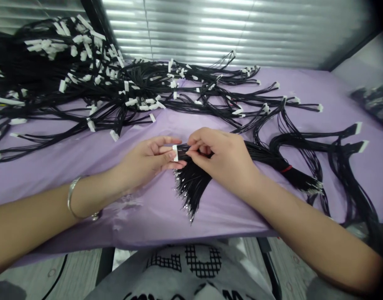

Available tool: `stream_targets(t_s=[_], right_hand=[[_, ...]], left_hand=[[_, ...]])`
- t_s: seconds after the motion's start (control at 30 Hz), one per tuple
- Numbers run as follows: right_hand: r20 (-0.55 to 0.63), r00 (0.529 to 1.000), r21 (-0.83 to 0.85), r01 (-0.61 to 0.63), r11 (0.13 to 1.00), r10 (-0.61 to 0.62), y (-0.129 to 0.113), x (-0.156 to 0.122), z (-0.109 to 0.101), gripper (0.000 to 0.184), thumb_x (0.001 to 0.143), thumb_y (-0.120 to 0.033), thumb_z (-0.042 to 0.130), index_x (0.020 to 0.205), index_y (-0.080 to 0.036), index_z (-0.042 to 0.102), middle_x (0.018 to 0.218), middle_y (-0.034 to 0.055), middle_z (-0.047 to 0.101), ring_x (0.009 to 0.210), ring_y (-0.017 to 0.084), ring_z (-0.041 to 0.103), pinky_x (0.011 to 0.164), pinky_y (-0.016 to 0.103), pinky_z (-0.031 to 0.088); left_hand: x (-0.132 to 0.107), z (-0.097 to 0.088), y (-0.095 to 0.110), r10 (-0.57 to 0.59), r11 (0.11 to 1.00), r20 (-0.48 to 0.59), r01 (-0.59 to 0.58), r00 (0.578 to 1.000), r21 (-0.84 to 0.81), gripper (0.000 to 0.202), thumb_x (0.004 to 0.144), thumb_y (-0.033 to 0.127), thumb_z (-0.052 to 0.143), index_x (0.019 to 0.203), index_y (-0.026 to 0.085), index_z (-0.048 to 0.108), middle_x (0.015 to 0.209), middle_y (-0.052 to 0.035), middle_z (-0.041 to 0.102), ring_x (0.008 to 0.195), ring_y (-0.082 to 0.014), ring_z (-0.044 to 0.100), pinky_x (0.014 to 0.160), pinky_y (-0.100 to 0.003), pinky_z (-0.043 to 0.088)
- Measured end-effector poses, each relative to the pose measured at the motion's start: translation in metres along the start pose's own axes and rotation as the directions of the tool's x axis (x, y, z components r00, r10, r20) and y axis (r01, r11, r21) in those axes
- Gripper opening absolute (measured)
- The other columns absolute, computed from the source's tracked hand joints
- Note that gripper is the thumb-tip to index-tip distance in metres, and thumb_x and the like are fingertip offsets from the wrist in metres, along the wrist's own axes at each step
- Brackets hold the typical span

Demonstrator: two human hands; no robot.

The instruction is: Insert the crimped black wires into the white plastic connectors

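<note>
My left hand (155, 155) pinches a small white connector (175, 153) between thumb and fingers. Thin black wires run from the connector's right side toward my right hand (221, 154). The thumb and index finger of that hand are pressed together on a wire (182, 150) close to the connector; the exact grip is partly hidden by the fingers. Beneath both hands a fanned bundle of black wires (194, 183) with shiny metal terminals at its ends lies on the purple cloth (141, 221).
Tangled black cables with white connectors (85, 79) are heaped at the back left and spread along the back. To the right lies a wire bundle with a red tie (286, 168), near more cables with white ends (363, 146). Window blinds (210, 29) stand behind the table.
</note>
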State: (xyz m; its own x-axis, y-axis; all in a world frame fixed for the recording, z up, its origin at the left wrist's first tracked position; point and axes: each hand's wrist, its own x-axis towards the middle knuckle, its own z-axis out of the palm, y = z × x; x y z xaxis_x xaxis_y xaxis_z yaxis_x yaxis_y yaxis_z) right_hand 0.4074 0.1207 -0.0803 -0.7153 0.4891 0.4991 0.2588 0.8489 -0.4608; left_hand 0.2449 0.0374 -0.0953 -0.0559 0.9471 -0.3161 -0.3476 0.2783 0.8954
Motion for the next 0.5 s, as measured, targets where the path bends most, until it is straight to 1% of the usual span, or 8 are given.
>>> stream_targets(t_s=[0.07, 0.13, 0.23, 0.33, 0.4, 0.5], right_hand=[[-0.003, 0.999, -0.035, 0.04, 0.999, -0.04, 0.001, -0.001, 0.001, 0.006, 0.076, -0.009, 0.057, 0.079, -0.014, 0.059, 0.067, -0.0015, 0.057, 0.06, 0.008, 0.048, 0.059, 0.02, 0.037], [0.005, 0.997, -0.065, 0.075, 0.995, -0.074, 0.001, -0.002, 0.001, 0.003, 0.08, -0.014, 0.054, 0.079, -0.014, 0.057, 0.069, -0.0002, 0.057, 0.062, 0.009, 0.048, 0.059, 0.022, 0.036], [0.044, 0.996, -0.081, 0.077, 0.994, -0.074, 0.0, -0.004, 0.002, 0.008, 0.085, -0.02, 0.05, 0.081, -0.015, 0.055, 0.073, 0.0019, 0.057, 0.065, 0.011, 0.049, 0.059, 0.023, 0.036], [0.071, 0.996, -0.101, 0.06, 0.993, -0.053, 0.0, -0.005, 0.002, 0.009, 0.085, -0.02, 0.048, 0.081, -0.016, 0.054, 0.077, 0.0036, 0.059, 0.069, 0.013, 0.051, 0.06, 0.025, 0.036], [0.072, 0.996, -0.113, 0.064, 0.992, -0.056, -0.001, -0.005, 0.002, 0.009, 0.085, -0.018, 0.047, 0.08, -0.016, 0.054, 0.078, 0.004, 0.059, 0.07, 0.014, 0.052, 0.061, 0.026, 0.037], [0.055, 0.994, -0.129, 0.105, 0.986, -0.098, -0.001, -0.005, 0.003, 0.01, 0.084, -0.015, 0.046, 0.078, -0.016, 0.054, 0.076, 0.0034, 0.059, 0.071, 0.014, 0.052, 0.062, 0.026, 0.038]], left_hand=[[0.001, 0.0, -0.001, 0.001, 1.0, 0.003, -0.001, 1.0, 0.013, 0.017, 0.081, 0.011, 0.062, 0.098, 0.013, 0.062, 0.085, -0.0032, 0.068, 0.08, -0.0124, 0.067, 0.083, -0.026, 0.054], [0.001, -0.001, 0.0, -0.013, 1.0, 0.003, 0.012, 1.0, 0.009, 0.012, 0.081, 0.011, 0.062, 0.093, 0.013, 0.063, 0.081, -0.002, 0.067, 0.078, -0.0121, 0.067, 0.082, -0.026, 0.055], [0.002, -0.003, 0.003, -0.051, 0.999, 0.015, 0.051, 0.999, -0.011, 0.01, 0.079, 0.009, 0.063, 0.087, 0.012, 0.065, 0.077, -0.0021, 0.067, 0.075, -0.0125, 0.067, 0.077, -0.024, 0.056], [0.002, -0.006, 0.006, -0.083, 0.996, 0.043, 0.084, 0.996, -0.015, 0.008, 0.078, 0.008, 0.063, 0.084, 0.012, 0.067, 0.083, -0.0051, 0.069, 0.073, -0.0134, 0.069, 0.072, -0.021, 0.056], [0.003, -0.008, 0.007, -0.091, 0.995, 0.053, 0.093, 0.994, -0.023, 0.01, 0.078, 0.008, 0.063, 0.085, 0.012, 0.068, 0.086, -0.0065, 0.07, 0.074, -0.0145, 0.069, 0.071, -0.021, 0.056], [0.003, -0.01, 0.007, -0.094, 0.994, 0.059, 0.097, 0.994, -0.044, 0.012, 0.077, 0.007, 0.063, 0.085, 0.012, 0.07, 0.084, -0.0064, 0.071, 0.074, -0.0162, 0.07, 0.074, -0.025, 0.057]])
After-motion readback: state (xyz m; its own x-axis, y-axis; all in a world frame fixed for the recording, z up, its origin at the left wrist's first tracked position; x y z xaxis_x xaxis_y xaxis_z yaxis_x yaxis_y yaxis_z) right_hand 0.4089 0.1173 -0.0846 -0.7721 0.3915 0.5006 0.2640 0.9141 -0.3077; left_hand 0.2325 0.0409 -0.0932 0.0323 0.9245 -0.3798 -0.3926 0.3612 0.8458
